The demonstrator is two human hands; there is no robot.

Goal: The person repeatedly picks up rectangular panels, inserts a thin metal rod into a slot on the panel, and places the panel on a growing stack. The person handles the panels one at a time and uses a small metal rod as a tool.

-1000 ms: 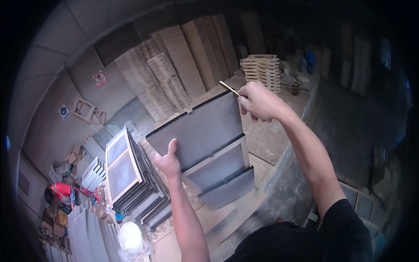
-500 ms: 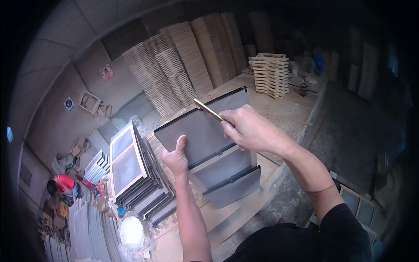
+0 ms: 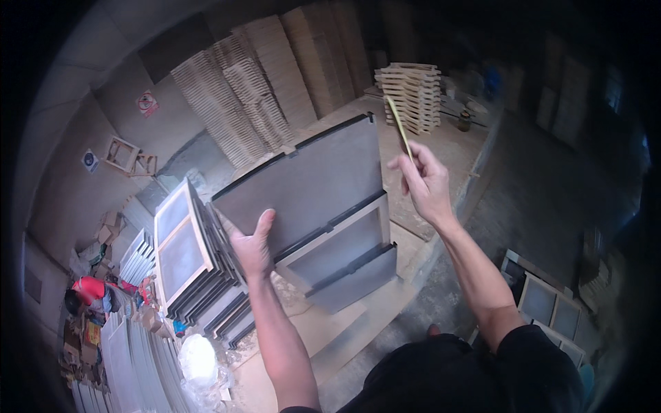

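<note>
A grey flat panel [image 3: 320,179] with black trim along its long edges stands tilted in front of me. My left hand [image 3: 252,251] grips its left end, thumb on the front face and fingers hidden behind. Away from the panel's right end, my right hand [image 3: 428,184] holds a thin, yellowish flat strip [image 3: 399,126] that points up; I cannot make out its exact kind. Below the gripped panel are a wood-framed panel [image 3: 337,256] and a smaller-looking grey panel with a black edge [image 3: 357,281], both leaning upright on the table.
A stack of framed panels [image 3: 184,244] stands left of my left hand. Slatted wooden pieces [image 3: 411,100] are piled at the table's far right. Tall wood stacks [image 3: 237,96] line the back. At far left, a person in red [image 3: 88,289] bends among boxes. A bright lamp [image 3: 200,361] glows low left.
My right hand has moved right and off the panel's upper edge, and the strip now points upward. My left hand still grips the panel. The whole view has shifted somewhat.
</note>
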